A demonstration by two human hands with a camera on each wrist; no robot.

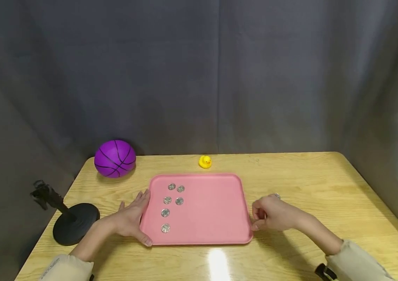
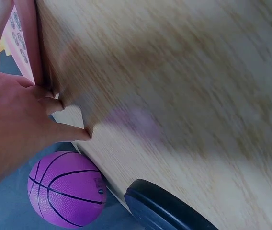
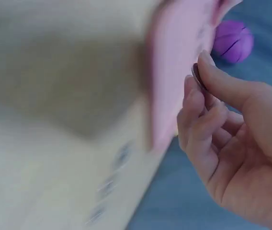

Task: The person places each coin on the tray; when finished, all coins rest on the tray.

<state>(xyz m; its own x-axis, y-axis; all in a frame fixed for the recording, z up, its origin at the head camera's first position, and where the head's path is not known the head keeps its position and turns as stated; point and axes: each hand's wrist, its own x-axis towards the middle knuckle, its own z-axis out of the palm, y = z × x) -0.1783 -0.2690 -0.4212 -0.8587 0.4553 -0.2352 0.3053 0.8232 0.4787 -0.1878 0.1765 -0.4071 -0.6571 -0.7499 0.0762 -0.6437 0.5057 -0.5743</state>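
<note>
A pink tray (image 1: pixel 213 210) lies on the table, with several silver coins (image 1: pixel 165 212) spread over its left part. My left hand (image 1: pixel 128 216) rests against the tray's left side, fingers spread along the edge and thumb at the near left corner. At the tray's right edge is my right hand (image 1: pixel 277 214). In the right wrist view it pinches a coin (image 3: pixel 198 76) edge-on between thumb and fingertips. Another coin (image 1: pixel 277 195) shows just behind the right hand on the table, partly hidden by it.
A purple ball (image 1: pixel 115 159) sits at the back left, and a yellow rubber duck (image 1: pixel 205 161) stands behind the tray. To the left is a black stand (image 1: pixel 76 224) with a round base. In the right wrist view, blurred coins (image 3: pixel 108 186) lie on the wooden table (image 1: pixel 307 175).
</note>
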